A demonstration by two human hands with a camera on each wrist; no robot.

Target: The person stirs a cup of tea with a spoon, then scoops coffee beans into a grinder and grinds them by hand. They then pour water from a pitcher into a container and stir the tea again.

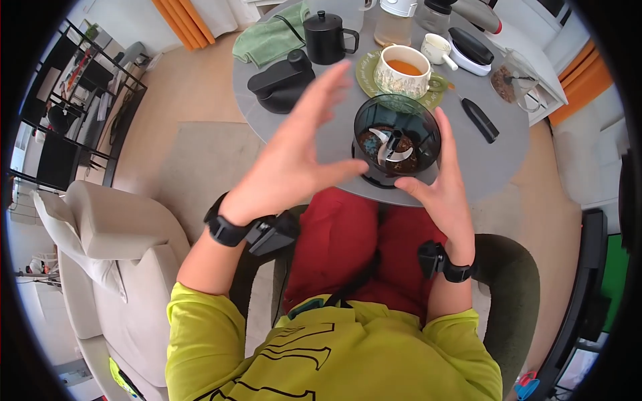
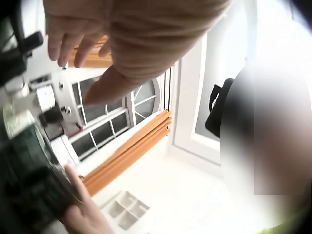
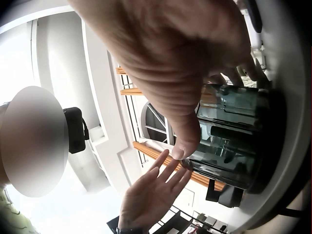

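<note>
A dark transparent chopper bowl (image 1: 374, 123) with curved metal blades (image 1: 400, 156) and brown bits inside stands at the near table edge. My right hand (image 1: 446, 190) lies along its right side, thumb at the near rim; the right wrist view shows that thumb against the bowl (image 3: 229, 146). To the left, my left hand (image 1: 297, 150) is raised with fingers spread, its thumb tip near the bowl's rim, contact unclear. The left wrist view shows this hand (image 2: 122, 44) holding nothing. A black motor unit (image 1: 282, 85) lies behind it.
Behind the bowl, a cup of orange liquid (image 1: 404, 69) stands on a green plate (image 1: 366, 79). A black-handled knife (image 1: 479, 120) lies at right, near a tipped clear jug (image 1: 513, 85). At the back left are a black pot (image 1: 324, 40) and a green cloth (image 1: 267, 41).
</note>
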